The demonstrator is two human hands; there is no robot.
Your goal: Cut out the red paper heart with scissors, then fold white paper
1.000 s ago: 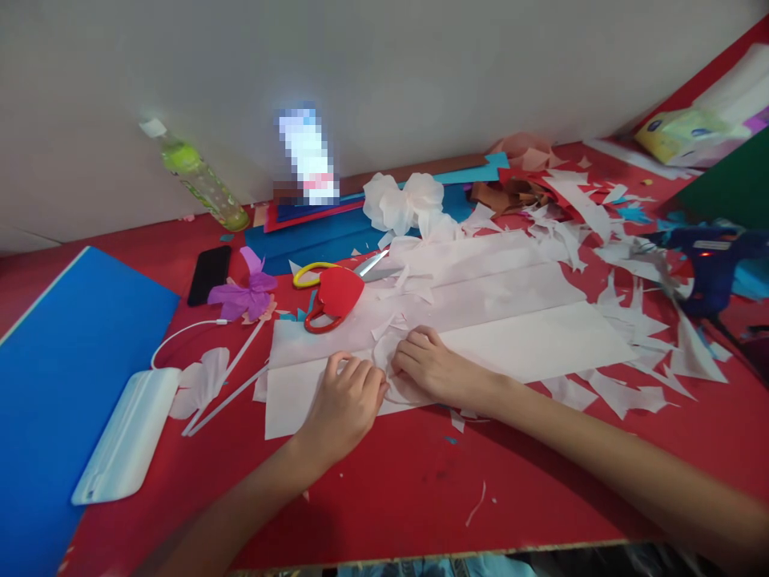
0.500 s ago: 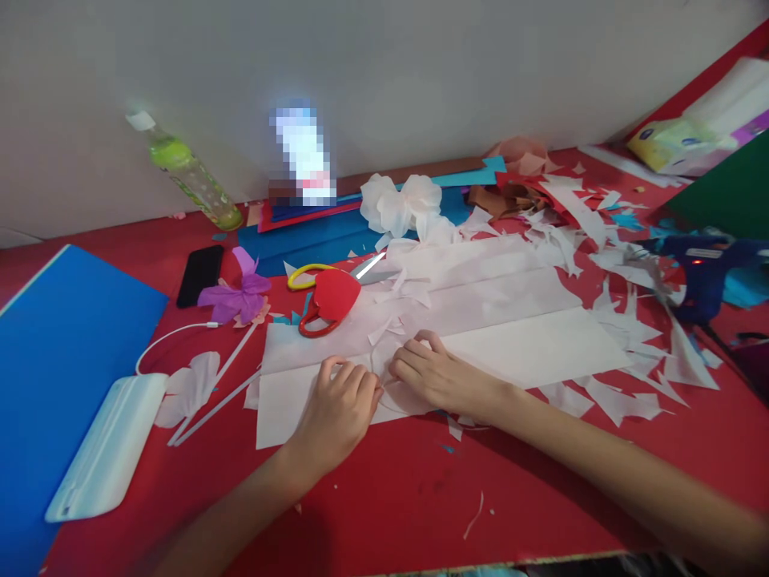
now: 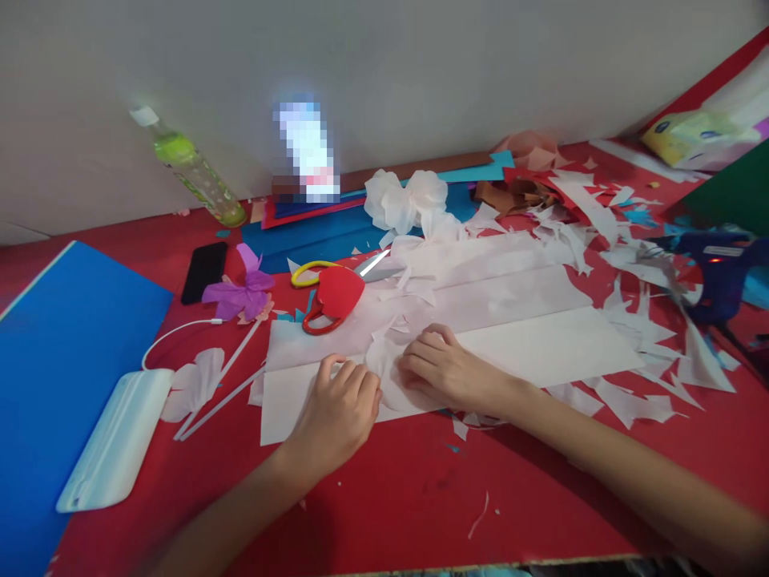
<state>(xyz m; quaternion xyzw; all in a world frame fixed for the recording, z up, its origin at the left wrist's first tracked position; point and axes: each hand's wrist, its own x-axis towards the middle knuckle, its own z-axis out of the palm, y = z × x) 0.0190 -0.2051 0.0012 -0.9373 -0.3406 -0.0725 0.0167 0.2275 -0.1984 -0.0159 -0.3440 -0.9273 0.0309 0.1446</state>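
Observation:
My left hand (image 3: 344,407) is closed, its fingers curled at the left edge of a white paper petal (image 3: 384,362). Opposite it, my right hand (image 3: 443,370) bends its fingers over the petal's right side; both sets of fingertips are partly hidden. Beneath them lies a wide creased sheet of white paper (image 3: 541,349). Scissors (image 3: 308,276) with a yellow and a red handle rest on that sheet's far left part, and a red heart-shaped piece (image 3: 340,292) covers their middle. Beyond the sheet sit white paper flowers (image 3: 405,200).
White paper scraps (image 3: 646,320) spread rightward to a blue glue gun (image 3: 718,276). At left are a purple paper flower (image 3: 243,290), a black phone (image 3: 204,272), a white power bank (image 3: 117,441) and a blue board (image 3: 78,361). A bottle (image 3: 195,176) leans on the wall near a lit, blurred screen (image 3: 308,152).
My hands have drawn slightly apart, and more of the white petal shows between them. The whole view has shifted a little; the things on the table lie as before.

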